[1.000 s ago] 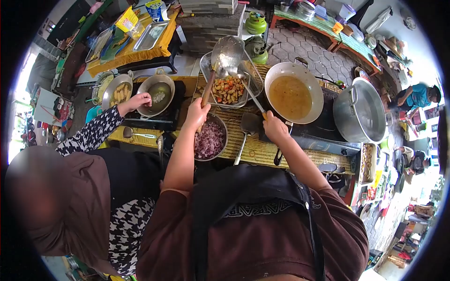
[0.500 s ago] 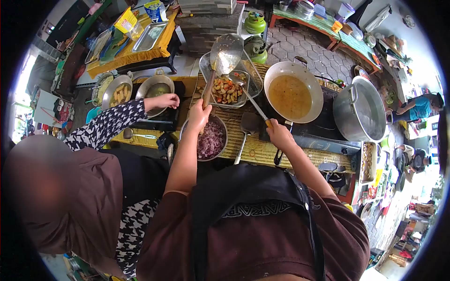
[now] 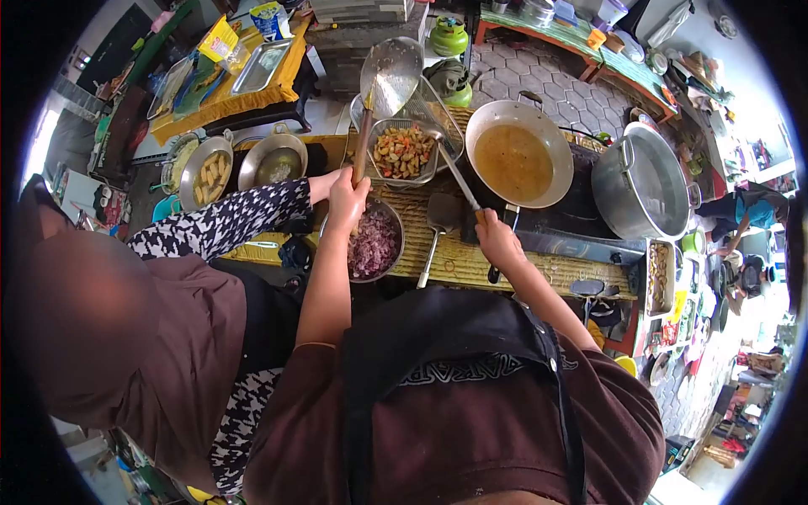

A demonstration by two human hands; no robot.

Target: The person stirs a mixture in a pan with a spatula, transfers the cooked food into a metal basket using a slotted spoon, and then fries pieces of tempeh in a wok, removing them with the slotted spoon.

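My left hand is closed around the wooden handle of a large round skimmer. The skimmer is tilted above the far side of a wire basket. Chopped, browned food pieces with orange-red bits lie in the basket. In my right hand is the orange end of a long metal ladle, whose head is at the food's right edge. Below my left hand, a metal bowl holds chopped red onion. A wide pan of brown liquid stands beyond my right hand.
A co-worker's patterned sleeve reaches in from the left, the hand close behind my left wrist. A spatula lies on the table between my arms. Two smaller pans stand left, a large pot right.
The co-worker's hand has moved right, from over the small pan to beside my left wrist. The view has shifted slightly. Both my hands keep their holds, and the ladle's head has shifted slightly over the basket.
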